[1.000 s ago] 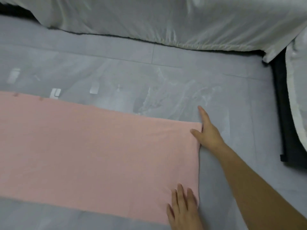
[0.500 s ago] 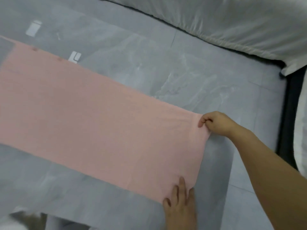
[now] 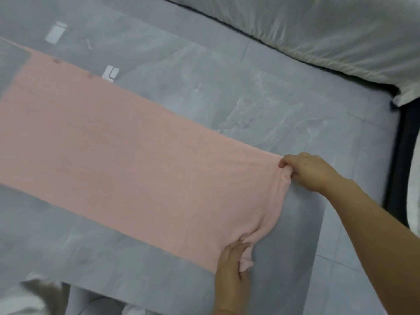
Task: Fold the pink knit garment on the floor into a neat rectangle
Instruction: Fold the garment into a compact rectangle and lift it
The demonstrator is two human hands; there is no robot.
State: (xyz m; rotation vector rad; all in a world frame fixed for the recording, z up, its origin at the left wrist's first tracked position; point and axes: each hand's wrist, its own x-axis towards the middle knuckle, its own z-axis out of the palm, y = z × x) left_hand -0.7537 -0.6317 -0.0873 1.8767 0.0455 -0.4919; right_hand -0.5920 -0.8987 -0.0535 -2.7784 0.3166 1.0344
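Note:
The pink knit garment point(image 3: 127, 155) lies on the grey tiled floor as a long flat strip that runs from the upper left to the lower right. Two small buttons show near its far left edge. My right hand point(image 3: 311, 171) pinches the strip's far right corner, and the cloth bunches under the fingers. My left hand point(image 3: 231, 264) grips the near right corner, where a wad of pink fabric is gathered in the fist. The right end of the strip is puckered between both hands.
A white sheet point(image 3: 329, 30) hangs over a bed along the top. A dark frame point(image 3: 406, 155) and more white bedding stand at the right edge. White tape marks point(image 3: 110, 73) stick to the floor above the garment. Pale cloth shows at the bottom left corner.
Both hands went from resting flat at the strip's right end to closing on its two corners. The cloth there has wrinkled, and the view has tilted and shifted left.

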